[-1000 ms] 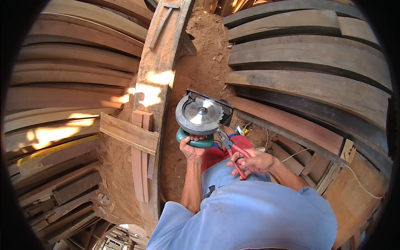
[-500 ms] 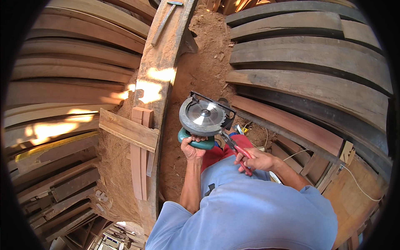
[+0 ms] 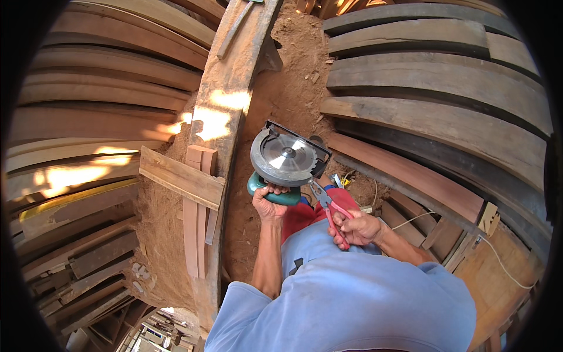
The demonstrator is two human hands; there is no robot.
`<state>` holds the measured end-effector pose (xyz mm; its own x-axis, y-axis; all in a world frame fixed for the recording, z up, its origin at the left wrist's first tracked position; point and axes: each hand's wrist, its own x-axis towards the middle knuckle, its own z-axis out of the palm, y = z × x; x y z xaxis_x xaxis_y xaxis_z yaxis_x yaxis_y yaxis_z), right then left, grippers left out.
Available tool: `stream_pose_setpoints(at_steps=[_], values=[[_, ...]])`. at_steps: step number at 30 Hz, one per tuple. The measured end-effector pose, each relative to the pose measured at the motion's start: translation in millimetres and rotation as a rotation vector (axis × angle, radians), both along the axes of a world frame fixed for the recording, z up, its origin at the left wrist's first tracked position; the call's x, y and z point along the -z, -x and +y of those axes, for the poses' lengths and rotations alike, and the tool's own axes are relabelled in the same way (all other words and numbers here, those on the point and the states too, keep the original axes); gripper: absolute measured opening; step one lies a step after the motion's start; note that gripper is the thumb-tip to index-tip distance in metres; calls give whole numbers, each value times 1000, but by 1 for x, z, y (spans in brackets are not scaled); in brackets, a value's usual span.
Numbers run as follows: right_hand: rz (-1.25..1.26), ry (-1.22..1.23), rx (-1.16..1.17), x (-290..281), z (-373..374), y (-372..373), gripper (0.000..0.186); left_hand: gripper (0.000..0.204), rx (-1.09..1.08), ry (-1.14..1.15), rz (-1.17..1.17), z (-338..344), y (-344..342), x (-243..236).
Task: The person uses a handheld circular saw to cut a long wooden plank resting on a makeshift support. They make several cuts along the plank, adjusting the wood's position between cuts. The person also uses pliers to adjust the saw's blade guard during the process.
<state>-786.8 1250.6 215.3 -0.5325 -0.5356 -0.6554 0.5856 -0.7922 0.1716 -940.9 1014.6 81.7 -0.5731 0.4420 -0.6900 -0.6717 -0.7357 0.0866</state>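
Observation:
My left hand (image 3: 272, 202) is wrapped round the green handle of a circular saw (image 3: 267, 170), holding it up with its round toothed blade (image 3: 287, 154) facing me. A dark metal base plate runs along the blade's far and right side. In my right hand (image 3: 359, 227) is a pair of pliers (image 3: 336, 215) with red handles, which stand apart. The pliers' jaws reach the lower right edge of the saw; whether they grip anything there I cannot tell.
Left of the saw runs a long sawdust-covered wooden bench (image 3: 226, 126). On it lie a hammer (image 3: 236, 30), a short board (image 3: 182, 179) set crosswise and narrow wood strips (image 3: 192, 234). Stacked planks flank both sides, those on the right (image 3: 434, 108) close by. A white cable (image 3: 501, 258) hangs at the right.
The pliers' handles have spread wider apart, and my right hand's grip has shifted on them. The saw has moved slightly up and left, still in my left hand.

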Motion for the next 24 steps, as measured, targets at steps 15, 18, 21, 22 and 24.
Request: stream_pose_setpoints(at_steps=[15,18,21,22,24], values=[[287,-796,-742,-22,17,19,24,12,21,37,-40,-7,-6,12],[227,-844,-748,-15,11,15,16,12,35,41,-31,-7,-6,12],[121,-736,-744,-3,3,8,25,12,45,48,-25,-7,-5,14],[108,-695,-738,2,1,5,29,12,58,46,-14,-8,-4,15],[91,-612,-685,9,-4,-3,35,12,77,41,0,-12,-3,15]])
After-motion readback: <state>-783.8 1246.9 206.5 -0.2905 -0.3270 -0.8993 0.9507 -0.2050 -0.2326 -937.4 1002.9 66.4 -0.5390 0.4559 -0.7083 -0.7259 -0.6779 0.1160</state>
